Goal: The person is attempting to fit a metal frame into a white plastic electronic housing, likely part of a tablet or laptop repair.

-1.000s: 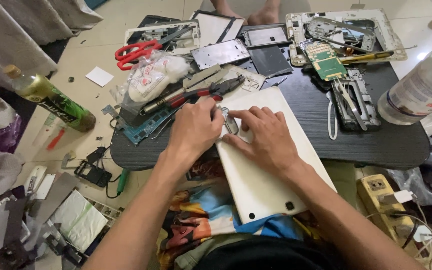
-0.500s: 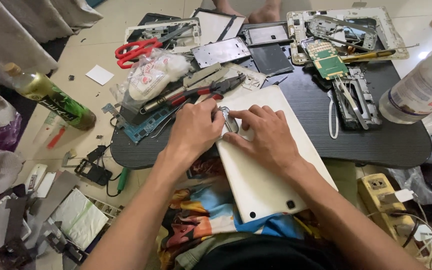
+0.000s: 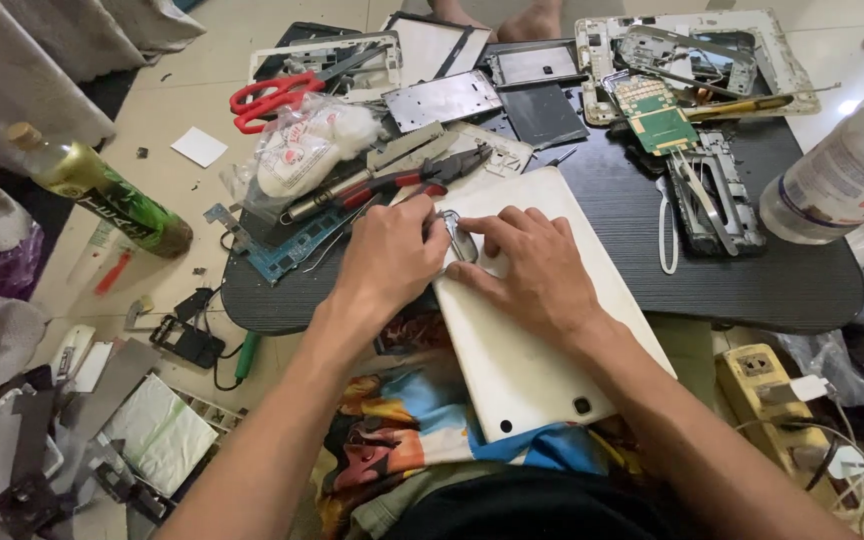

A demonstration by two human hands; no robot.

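Observation:
A white tablet (image 3: pixel 532 350) lies back-side up, half on the low black table (image 3: pixel 752 270) and half over my lap. My left hand (image 3: pixel 387 260) grips its left edge, fingers curled around a small metal tool (image 3: pixel 457 240) wedged at that edge. My right hand (image 3: pixel 537 270) lies flat on the tablet's back with its fingertips against the same tool. Part of the tool is hidden under my fingers.
Red-handled pliers (image 3: pixel 422 175), a screwdriver, red scissors (image 3: pixel 272 95), a plastic bag of cotton (image 3: pixel 302 150), circuit boards (image 3: pixel 657 115) and device frames crowd the table. A green bottle (image 3: pixel 102 190) lies on the floor at left, a clear bottle (image 3: pixel 842 170) at right, a power strip (image 3: pixel 767 400) at lower right.

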